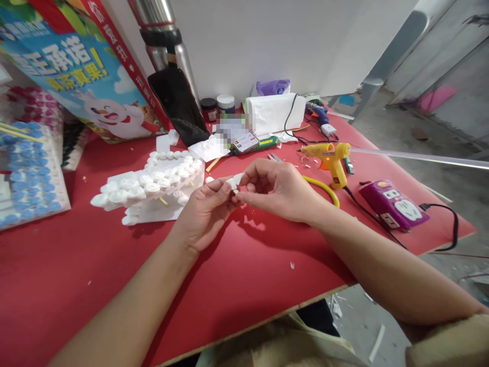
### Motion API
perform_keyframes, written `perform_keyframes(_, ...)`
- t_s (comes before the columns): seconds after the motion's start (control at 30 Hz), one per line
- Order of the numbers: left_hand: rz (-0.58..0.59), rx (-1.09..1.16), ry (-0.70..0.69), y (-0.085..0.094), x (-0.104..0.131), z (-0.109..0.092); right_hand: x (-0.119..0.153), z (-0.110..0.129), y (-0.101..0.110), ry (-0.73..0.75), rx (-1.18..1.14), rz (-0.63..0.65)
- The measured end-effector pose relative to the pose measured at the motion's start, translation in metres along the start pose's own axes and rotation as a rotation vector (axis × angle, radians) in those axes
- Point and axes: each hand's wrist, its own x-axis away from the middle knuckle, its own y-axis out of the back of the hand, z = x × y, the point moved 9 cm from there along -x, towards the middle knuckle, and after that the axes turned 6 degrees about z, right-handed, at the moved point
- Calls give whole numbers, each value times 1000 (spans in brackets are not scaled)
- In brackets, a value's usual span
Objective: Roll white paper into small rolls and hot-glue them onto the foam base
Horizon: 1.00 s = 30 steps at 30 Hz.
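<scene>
In the head view, a small white piece [235, 181], matt and apparently folded or curled, its finer detail too small to tell, is held just above the middle of the red surface [237, 285]. Rows of white rosettes [160, 181] stand at the left, a yellow glue gun [330, 155] and a purple box [395, 205] lie at the right, and a pale panel [286, 46] rises at the far side, with grey floor [405, 122] beyond the right edge. The left hand [206, 208] and right hand [280, 189] meet with bent fingers, both pinching the piece
</scene>
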Motion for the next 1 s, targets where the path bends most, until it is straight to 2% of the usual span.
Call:
perform_keyframes(0.13, 5, 227, 108, -1, 1, 9, 0, 0, -3, -11, -69, 25)
perform_keyframes(0.27, 14, 269, 136, -2, 2, 12, -1, -2, -2, -24, -95, 18)
perform_keyframes(0.47, 54, 36, 29, -6, 1, 1, 0, -3, 8, 1, 49, -95)
perform_keyframes(0.6, 31, -132, -53, -4, 1, -5, 1, -6, 10, -27, 95, -110)
perform_keyframes(0.77, 12, -208, -99, -3, 1, -8, 2, 1, 11, 4, 165, -117)
perform_keyframes(1.0, -78, -345, -223, -2, 7, -16, 5, 4, 7, 14, 209, -170)
